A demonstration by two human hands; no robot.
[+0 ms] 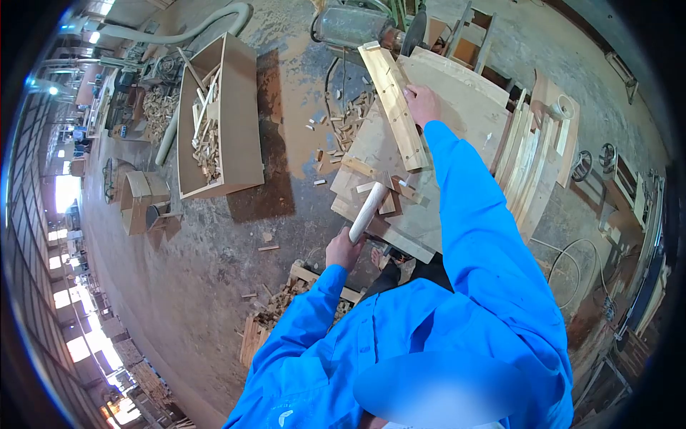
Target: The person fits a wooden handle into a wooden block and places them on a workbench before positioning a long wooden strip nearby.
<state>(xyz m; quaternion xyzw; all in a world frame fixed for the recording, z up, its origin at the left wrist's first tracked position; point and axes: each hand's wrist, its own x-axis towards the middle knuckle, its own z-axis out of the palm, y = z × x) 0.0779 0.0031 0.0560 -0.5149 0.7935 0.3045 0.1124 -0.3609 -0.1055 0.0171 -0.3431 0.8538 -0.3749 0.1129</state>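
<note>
My left hand (344, 250) is wrapped around the thick pale handle of a hammer (368, 213). Its dark head is over the near left part of the work table, among small wood offcuts (386, 204), and is partly hard to make out. Further off, my right hand (423, 105) grips the right edge of a long light wooden board (393, 107). Several dark spots, holes or knots, run along the board. It lies at a slant across the table top (457, 107), its far end close to a machine's dark round disc (414, 32).
Long wooden strips (529, 161) are stacked along the table's right side. A large open box (243, 121) of scrap wood stands on the floor to the left. Offcuts (350, 118) litter the floor beyond the table, and another scrap pile (289, 304) lies near my left elbow.
</note>
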